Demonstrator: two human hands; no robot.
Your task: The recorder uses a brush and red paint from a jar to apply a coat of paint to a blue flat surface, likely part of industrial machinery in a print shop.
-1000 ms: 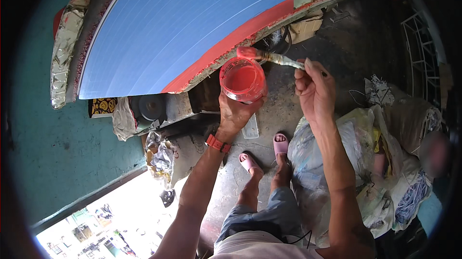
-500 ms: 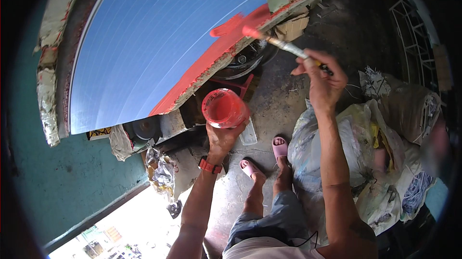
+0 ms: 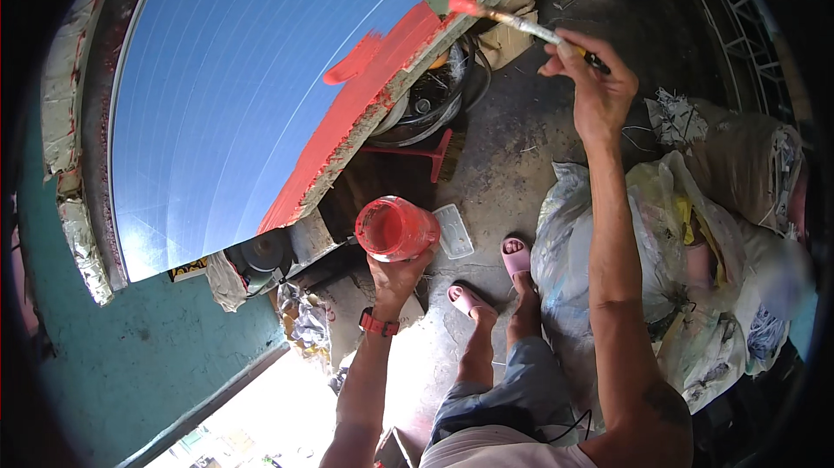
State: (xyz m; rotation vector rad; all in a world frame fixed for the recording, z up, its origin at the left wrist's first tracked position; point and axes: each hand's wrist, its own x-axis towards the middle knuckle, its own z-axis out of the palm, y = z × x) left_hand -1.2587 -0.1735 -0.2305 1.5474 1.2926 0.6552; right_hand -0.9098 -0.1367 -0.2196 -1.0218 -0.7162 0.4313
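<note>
My left hand (image 3: 398,281) is wrapped round a clear jar (image 3: 397,229) smeared with red paint, its open mouth facing up and red paint inside. In my right hand (image 3: 599,86) is a paintbrush (image 3: 521,23), gripped by its handle, with bristles coated in red pointing left. The brush tip is past the right corner of a blue panel (image 3: 252,103) and appears apart from it. Red paint (image 3: 347,129) covers a band along the panel's near right edge, and a short, uneven patch reaches inward onto the blue.
Clear plastic bags (image 3: 599,242) stuffed with things stand at the right. Under the panel lie a red broom (image 3: 439,155), coiled hose (image 3: 469,86) and a bench grinder (image 3: 265,252). A white tray (image 3: 454,232) rests on the floor near my pink slippers (image 3: 470,300).
The brush has lifted from the painted edge and moved up and right relative to the panel. The red patch beside the band shows plainly now. The jar stays in my left hand.
</note>
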